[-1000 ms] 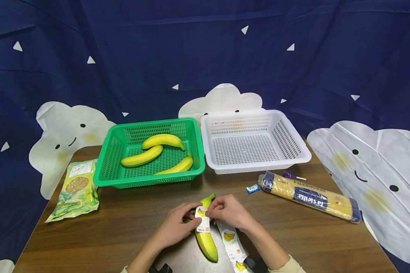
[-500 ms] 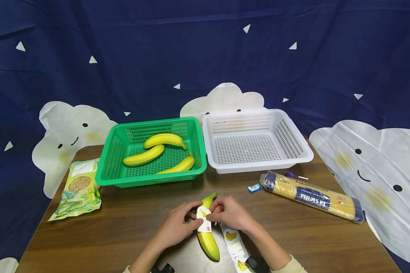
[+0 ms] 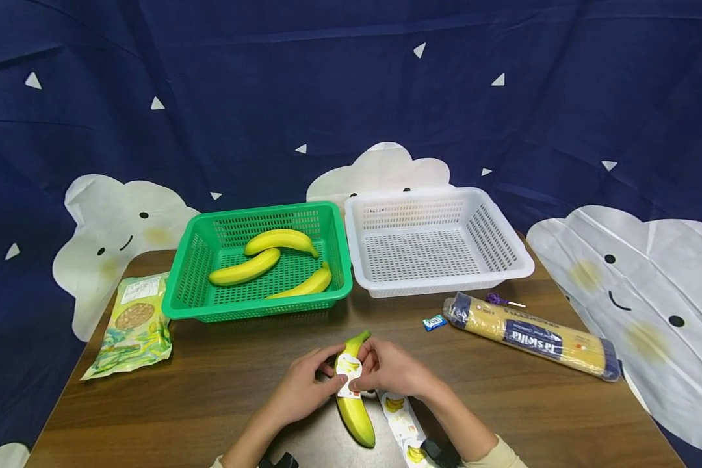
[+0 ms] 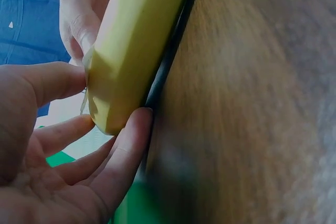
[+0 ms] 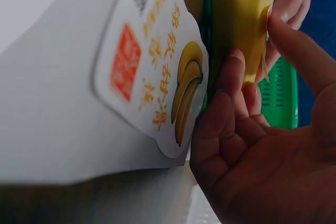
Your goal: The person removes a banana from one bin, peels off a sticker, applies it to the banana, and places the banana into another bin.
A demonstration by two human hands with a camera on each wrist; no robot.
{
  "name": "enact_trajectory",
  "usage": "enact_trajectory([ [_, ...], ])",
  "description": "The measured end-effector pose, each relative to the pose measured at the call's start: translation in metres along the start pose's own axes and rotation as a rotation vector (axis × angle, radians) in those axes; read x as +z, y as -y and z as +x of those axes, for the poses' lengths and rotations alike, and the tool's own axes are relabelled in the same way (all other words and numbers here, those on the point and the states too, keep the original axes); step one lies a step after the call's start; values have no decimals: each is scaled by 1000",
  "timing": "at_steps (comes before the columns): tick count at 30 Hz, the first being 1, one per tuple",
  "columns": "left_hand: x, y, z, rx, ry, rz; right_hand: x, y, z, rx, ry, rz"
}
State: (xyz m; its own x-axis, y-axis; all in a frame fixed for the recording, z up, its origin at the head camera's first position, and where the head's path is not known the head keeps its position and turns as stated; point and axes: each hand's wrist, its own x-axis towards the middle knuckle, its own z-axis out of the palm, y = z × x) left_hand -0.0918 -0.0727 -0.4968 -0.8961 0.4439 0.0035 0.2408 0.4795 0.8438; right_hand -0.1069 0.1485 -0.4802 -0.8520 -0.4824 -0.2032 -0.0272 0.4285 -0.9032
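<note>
A yellow banana (image 3: 355,422) with a green stem end lies on the table between both hands. On its upper side sits a white sticker (image 3: 349,365) printed with bananas. My left hand (image 3: 307,388) holds the banana from the left, its thumb on the sticker's left edge. From the other side my right hand (image 3: 396,372) grips it, thumb on the lower part of the sticker and fingers curled along the banana's flank. In the left wrist view, an edge of the sticker stands slightly off the banana (image 4: 131,40). A strip of similar stickers (image 5: 152,72) lies beneath my right wrist.
A green basket (image 3: 257,311) with 3 bananas stands at the back left, beside a white basket (image 3: 439,286). At the left lies a green-yellow food bag (image 3: 131,325). To the right are a spaghetti pack (image 3: 532,335), a small blue packet (image 3: 435,323) and a purple lollipop (image 3: 497,299).
My right thumb has moved down over the sticker, from its upper right edge to its lower part. My left hand and the banana have stayed nearly in place.
</note>
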Motion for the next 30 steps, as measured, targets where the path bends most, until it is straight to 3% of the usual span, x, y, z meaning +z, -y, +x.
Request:
enact_trajectory([
  [6,2,0,0,-57,-28,-49,0,-1,2,-11,6,-67],
  [11,10,-3,3,-109,-148,-97,0,0,2,-26,-2,-99],
  [20,20,-5,12,-118,-361,55,0,-1,0,-42,-13,-47],
  [27,20,-6,14,-147,-405,112,0,-2,2,-39,-15,-60],
  [30,19,-6,15,-130,-407,117,0,-3,2,-47,-22,-73],
])
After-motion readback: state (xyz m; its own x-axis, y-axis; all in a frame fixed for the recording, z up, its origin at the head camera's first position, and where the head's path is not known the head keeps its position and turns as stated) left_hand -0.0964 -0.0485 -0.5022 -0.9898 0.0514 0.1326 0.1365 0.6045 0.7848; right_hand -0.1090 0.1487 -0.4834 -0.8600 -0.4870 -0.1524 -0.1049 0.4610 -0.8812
